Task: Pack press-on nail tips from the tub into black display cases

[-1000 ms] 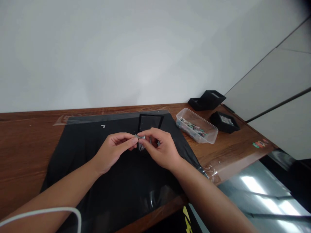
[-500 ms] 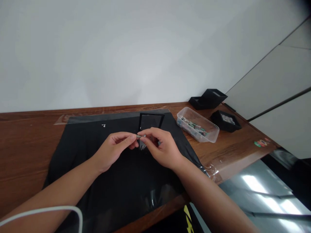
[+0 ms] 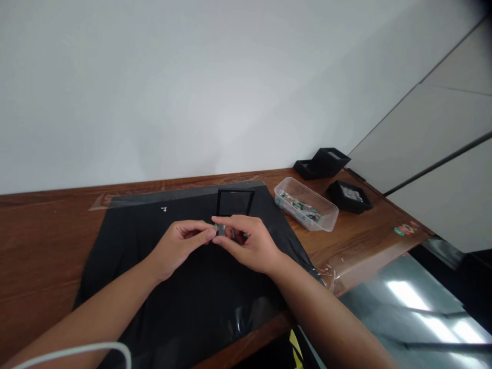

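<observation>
My left hand and my right hand meet over a black mat on a wooden table. Both pinch a small grey object between thumb and fingertips; what it is I cannot make out. Just behind the hands a flat black square frame lies on the mat. A tiny white bit rests on the mat to the far left of the frame.
A clear plastic tub with several small coloured parts stands at the right of the mat. Behind it are two black boxes, and another black box sits to the right. Small coloured stickers mark the table's right edge. A white cable crosses the lower left.
The view has tilted a little, so everything sits lower in the picture. My fingers have shifted slightly on the small grey object; both hands stay together over the mat.
</observation>
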{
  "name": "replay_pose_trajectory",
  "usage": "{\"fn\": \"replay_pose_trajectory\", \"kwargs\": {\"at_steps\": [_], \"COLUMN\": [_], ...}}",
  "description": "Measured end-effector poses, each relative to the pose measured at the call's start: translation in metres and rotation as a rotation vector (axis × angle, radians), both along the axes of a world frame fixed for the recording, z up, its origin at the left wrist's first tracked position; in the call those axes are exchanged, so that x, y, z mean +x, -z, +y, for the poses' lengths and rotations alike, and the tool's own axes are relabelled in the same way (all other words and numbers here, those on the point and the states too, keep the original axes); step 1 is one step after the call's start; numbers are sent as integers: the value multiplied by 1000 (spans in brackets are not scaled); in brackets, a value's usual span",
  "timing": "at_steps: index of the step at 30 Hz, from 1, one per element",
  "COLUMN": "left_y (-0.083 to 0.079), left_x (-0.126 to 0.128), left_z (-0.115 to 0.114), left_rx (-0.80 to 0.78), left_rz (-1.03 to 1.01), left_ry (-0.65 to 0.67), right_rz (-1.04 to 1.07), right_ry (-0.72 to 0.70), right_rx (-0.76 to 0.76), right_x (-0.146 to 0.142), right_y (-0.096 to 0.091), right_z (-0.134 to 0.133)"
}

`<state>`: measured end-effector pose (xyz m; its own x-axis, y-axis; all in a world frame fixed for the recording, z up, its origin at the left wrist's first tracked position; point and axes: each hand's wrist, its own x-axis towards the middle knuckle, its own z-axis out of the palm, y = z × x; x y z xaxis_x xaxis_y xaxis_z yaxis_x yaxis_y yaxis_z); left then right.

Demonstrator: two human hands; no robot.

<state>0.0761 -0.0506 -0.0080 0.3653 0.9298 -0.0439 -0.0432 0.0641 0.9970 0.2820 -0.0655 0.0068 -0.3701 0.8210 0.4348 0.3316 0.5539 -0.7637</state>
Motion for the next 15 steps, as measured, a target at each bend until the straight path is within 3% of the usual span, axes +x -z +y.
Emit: {"fn": "replay_pose_trajectory", "kwargs": {"at_steps": [10, 15], "left_y": [8, 7], "left_x": [-2, -3], "left_z": [4, 5], "left_rx": [10, 48], "left_rz": [-39, -7], "left_ry": [38, 83], "right_rz": [-25, -48], "right_ry": [35, 42], "right_rx": [195, 215], "right_x": [-5, -2], "right_y": [14, 13], "right_z": [2, 4]}}
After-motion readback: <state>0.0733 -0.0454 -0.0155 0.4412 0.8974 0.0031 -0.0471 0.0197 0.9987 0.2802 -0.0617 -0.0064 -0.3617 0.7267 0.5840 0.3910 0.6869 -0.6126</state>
